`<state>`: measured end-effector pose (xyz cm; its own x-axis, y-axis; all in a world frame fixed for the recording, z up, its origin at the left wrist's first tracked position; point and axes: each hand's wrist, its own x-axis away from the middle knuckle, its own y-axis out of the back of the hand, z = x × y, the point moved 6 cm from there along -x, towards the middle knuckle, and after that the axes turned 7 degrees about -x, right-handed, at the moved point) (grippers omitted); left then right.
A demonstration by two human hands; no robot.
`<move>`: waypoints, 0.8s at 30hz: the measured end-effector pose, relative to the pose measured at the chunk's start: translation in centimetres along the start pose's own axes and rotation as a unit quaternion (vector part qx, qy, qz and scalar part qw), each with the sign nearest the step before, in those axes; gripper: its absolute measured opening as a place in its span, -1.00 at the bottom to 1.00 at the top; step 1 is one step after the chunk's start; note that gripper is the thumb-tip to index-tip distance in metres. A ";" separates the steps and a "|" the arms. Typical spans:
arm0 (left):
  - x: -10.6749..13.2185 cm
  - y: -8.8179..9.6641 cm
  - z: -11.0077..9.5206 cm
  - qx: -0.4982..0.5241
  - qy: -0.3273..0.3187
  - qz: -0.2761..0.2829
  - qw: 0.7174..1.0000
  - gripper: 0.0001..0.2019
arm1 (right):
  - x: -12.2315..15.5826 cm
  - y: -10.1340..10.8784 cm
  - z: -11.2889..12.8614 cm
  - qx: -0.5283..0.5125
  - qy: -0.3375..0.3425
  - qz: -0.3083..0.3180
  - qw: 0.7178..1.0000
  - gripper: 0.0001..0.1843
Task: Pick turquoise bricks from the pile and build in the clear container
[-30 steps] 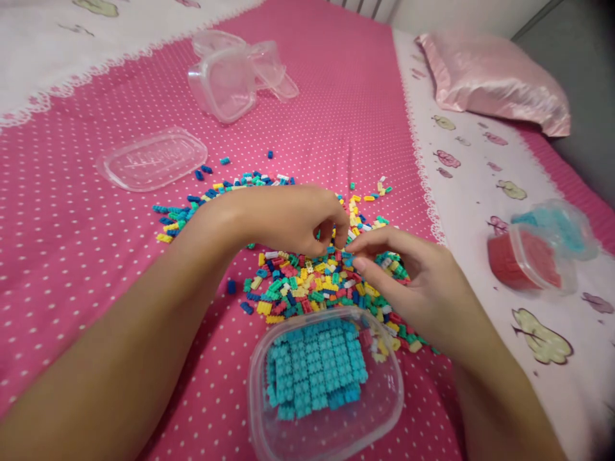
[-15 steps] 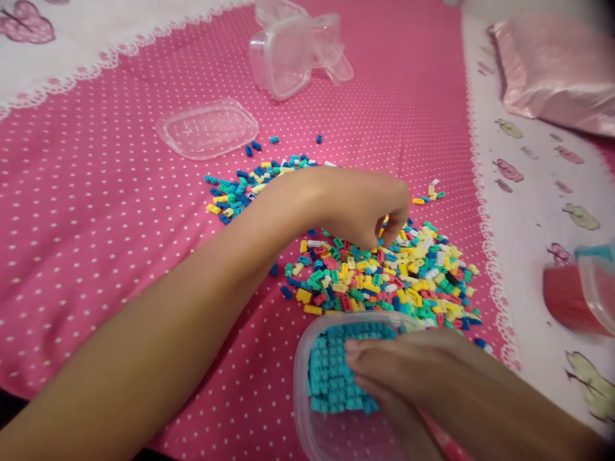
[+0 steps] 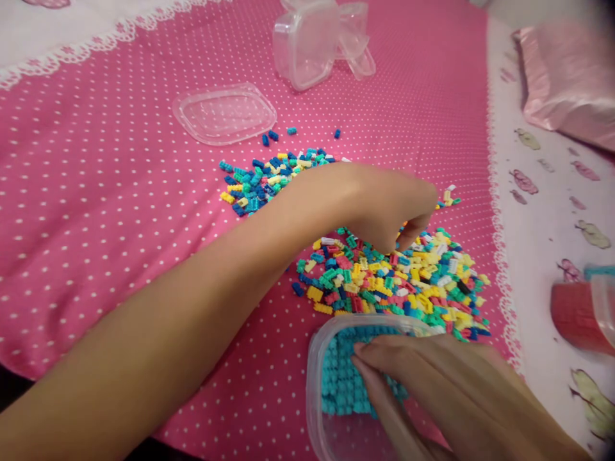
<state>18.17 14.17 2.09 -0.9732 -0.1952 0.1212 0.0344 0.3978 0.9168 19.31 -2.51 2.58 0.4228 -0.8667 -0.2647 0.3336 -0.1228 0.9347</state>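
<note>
My left hand reaches across the pile of small toy building bricks, its fingers curled down among them. What its fingertips pinch is hidden behind the hand. Over the near side, a clear plastic tub holds turquoise bricks packed in neat rows. My right hand lies above this tub, thumb and forefinger pressed together at the bricks. Whether a brick sits between those fingertips cannot be made out.
A clear lid lies beyond the pile at left, with stacked clear tubs farther back. To the right are a red-filled tub and a shiny pink packet. A pink dotted cloth lies underneath.
The whole view has shifted, so things appear farther right. My right thumb and forefinger have come closer together over the turquoise bricks. My left hand stays low at the pile, fingers curled.
</note>
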 end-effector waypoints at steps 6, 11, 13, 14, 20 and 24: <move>0.1 0.0 0.0 -0.016 -0.001 0.001 1.000 -0.76 | -0.3 -0.4 -0.2 0.000 -0.007 0.020 1.000 -0.83; 0.2 -0.1 -0.1 -0.017 0.001 0.008 1.000 -0.76 | -0.1 -0.9 -0.4 -0.004 -0.005 0.046 0.999 -0.85; 0.2 -0.1 0.0 -0.009 0.002 0.002 1.000 -0.76 | 0.0 -1.0 -0.4 0.000 0.001 0.048 0.999 -0.81; 0.1 -0.1 0.0 -0.004 0.000 -0.001 1.000 -0.76 | 0.0 -1.0 -0.4 0.001 0.005 0.048 0.999 -0.80; -0.2 -0.2 0.1 0.014 0.001 0.009 1.000 -0.72 | 0.1 -0.9 -0.4 -0.003 -0.002 0.060 0.998 -0.78; -0.2 -0.2 0.1 0.019 -0.001 0.005 1.000 -0.73 | 0.1 -0.8 -0.1 0.001 -0.001 0.033 0.999 -0.80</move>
<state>18.36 14.21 1.82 -0.9734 -0.1892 0.1292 0.0353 0.4335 0.9005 19.12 -2.47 1.75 0.4427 -0.8737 -0.2017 0.3030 -0.0659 0.9507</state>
